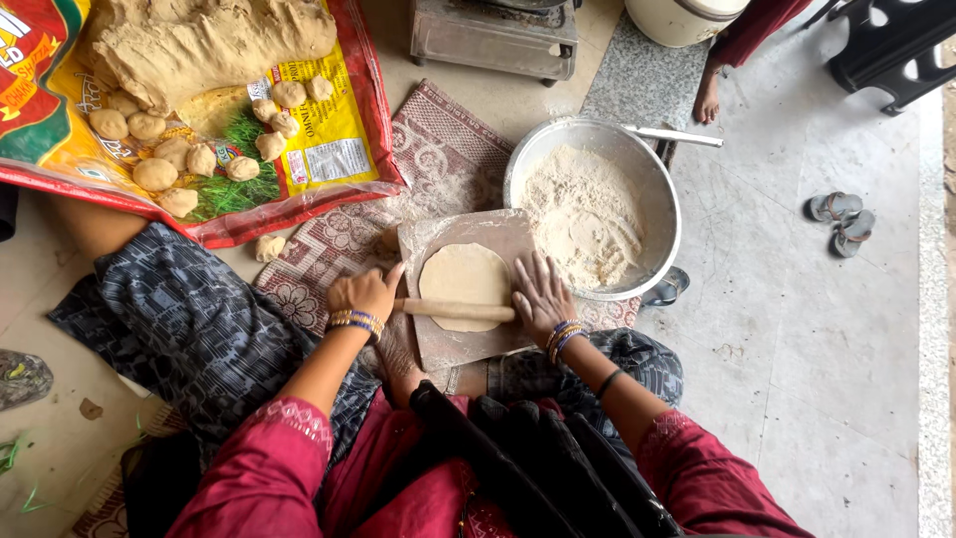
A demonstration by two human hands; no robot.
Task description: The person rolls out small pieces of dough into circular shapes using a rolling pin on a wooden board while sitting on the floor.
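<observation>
A flat round of dough (pixel 464 276) lies on a floured square board (pixel 463 344) on the floor in front of me. Across its near part lies a wooden rolling pin (pixel 455 310). My left hand (pixel 363 295) is closed over the pin's left end. My right hand (pixel 539 292) presses flat on the pin's right end, fingers spread toward the dough. Both wrists carry bangles.
A metal bowl of flour (pixel 594 204) stands right of the board. A big lump of dough (pixel 204 38) and several dough balls (pixel 159 174) lie on a printed plastic sack (pixel 329 130) at far left. A patterned mat (pixel 438 149), a stove (pixel 495 35), sandals (pixel 841 221) and another person's foot (pixel 707 97) are nearby.
</observation>
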